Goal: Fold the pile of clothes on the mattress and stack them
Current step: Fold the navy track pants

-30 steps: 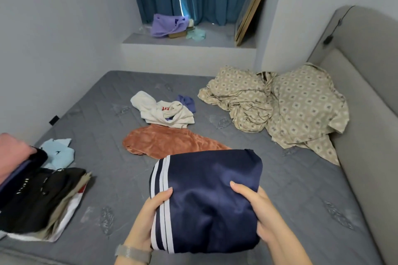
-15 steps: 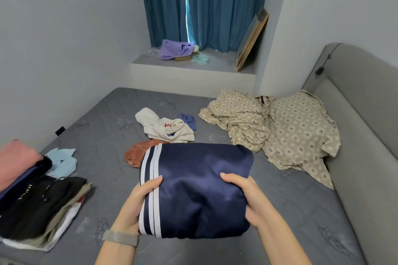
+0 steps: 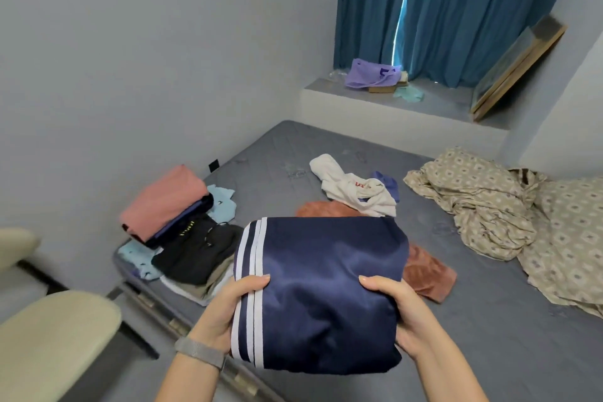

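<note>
You are holding the folded navy garment up over the near edge of the mattress. Your left hand is gripping its white-striped side, thumb lying on top, while your right hand is clasping the opposite side. The stack of folded clothes is sitting at the mattress's near left corner. A cream garment and a rust one are lying unfolded mid-mattress, beyond your hands.
</note>
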`<move>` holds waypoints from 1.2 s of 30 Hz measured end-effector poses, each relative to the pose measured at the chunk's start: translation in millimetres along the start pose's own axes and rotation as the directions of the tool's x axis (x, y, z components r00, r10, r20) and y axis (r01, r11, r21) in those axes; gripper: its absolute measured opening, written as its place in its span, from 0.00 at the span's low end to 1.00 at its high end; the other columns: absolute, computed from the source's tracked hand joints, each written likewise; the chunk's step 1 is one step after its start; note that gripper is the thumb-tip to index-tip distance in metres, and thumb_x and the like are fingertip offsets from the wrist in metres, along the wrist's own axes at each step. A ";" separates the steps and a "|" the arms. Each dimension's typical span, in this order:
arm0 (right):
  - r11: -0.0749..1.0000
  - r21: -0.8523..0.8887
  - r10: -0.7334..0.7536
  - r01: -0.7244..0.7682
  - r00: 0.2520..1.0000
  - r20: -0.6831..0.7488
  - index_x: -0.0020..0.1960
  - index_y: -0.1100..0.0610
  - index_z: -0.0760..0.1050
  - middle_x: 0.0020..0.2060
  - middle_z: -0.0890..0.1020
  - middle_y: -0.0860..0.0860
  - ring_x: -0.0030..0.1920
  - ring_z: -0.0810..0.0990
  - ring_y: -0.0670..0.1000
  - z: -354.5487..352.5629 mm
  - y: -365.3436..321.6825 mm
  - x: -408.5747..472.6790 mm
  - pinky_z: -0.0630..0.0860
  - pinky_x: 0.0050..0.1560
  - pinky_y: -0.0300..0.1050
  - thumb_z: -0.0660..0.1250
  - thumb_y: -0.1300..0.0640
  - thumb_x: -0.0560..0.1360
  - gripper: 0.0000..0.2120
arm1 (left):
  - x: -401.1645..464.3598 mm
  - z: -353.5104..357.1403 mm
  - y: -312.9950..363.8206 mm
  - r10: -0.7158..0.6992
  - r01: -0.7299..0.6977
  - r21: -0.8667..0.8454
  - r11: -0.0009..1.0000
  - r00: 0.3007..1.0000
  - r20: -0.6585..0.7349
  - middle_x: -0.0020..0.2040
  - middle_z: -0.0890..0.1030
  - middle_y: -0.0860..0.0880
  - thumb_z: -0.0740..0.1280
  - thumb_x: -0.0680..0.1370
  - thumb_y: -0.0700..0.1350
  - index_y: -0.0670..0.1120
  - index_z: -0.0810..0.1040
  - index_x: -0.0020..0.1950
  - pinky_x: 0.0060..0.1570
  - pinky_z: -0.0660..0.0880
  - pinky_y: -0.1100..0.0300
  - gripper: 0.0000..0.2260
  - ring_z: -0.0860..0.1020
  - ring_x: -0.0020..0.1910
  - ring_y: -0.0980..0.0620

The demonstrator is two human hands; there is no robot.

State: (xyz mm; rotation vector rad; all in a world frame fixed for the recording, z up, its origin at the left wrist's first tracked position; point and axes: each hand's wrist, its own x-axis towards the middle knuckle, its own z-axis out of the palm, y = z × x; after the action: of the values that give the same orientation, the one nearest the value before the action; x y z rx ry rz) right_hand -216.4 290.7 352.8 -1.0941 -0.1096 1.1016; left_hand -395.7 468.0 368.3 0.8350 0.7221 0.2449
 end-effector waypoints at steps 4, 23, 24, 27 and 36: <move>0.994 -0.039 0.103 -0.102 0.994 0.045 0.60 0.66 0.76 0.45 0.84 0.59 0.43 0.84 0.56 63.1 53.0 27.9 0.79 0.35 0.44 0.74 0.63 0.56 0.31 | -21.3 -82.9 16.5 -0.012 0.011 -0.005 1.000 0.995 -0.096 0.57 0.79 0.32 0.77 0.57 0.42 0.35 0.79 0.59 0.58 0.75 0.43 0.31 0.79 0.53 0.35; 0.935 0.117 0.337 -0.333 0.941 -0.013 0.61 0.57 0.78 0.53 0.84 0.57 0.49 0.84 0.58 192.9 116.7 163.6 0.75 0.52 0.54 0.65 0.46 0.75 0.20 | 37.7 -251.3 63.1 -0.040 0.016 -0.089 0.996 0.961 -0.274 0.61 0.76 0.31 0.80 0.62 0.48 0.37 0.77 0.63 0.65 0.68 0.37 0.33 0.74 0.61 0.30; 0.933 0.116 0.345 -0.341 0.939 -0.018 0.61 0.57 0.78 0.53 0.84 0.57 0.49 0.84 0.59 195.2 116.3 175.8 0.75 0.52 0.54 0.65 0.47 0.75 0.19 | 48.2 -255.3 67.9 -0.038 0.014 -0.089 0.996 0.959 -0.282 0.61 0.76 0.31 0.79 0.62 0.49 0.38 0.77 0.63 0.65 0.68 0.37 0.32 0.74 0.62 0.30; 0.920 0.104 0.383 -0.377 0.922 -0.047 0.59 0.57 0.78 0.52 0.84 0.58 0.47 0.85 0.59 204.7 113.1 207.9 0.76 0.50 0.53 0.65 0.47 0.75 0.19 | 78.2 -266.0 82.2 -0.045 0.024 -0.072 0.997 0.954 -0.298 0.57 0.80 0.34 0.76 0.66 0.48 0.39 0.77 0.63 0.59 0.75 0.43 0.28 0.78 0.58 0.34; 0.907 0.102 0.417 -0.408 0.903 -0.103 0.62 0.58 0.77 0.53 0.84 0.58 0.54 0.82 0.60 215.6 115.9 285.1 0.76 0.51 0.53 0.66 0.46 0.75 0.20 | 152.5 -297.9 116.6 -0.101 0.105 0.001 0.994 0.952 -0.289 0.55 0.82 0.38 0.71 0.72 0.46 0.43 0.75 0.64 0.51 0.79 0.49 0.21 0.81 0.54 0.38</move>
State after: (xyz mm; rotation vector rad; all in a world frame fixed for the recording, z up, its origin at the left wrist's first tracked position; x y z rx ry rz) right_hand -270.7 649.5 255.5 -1.1403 0.2757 1.3998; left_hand -473.8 791.5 246.5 0.7821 1.0404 0.2704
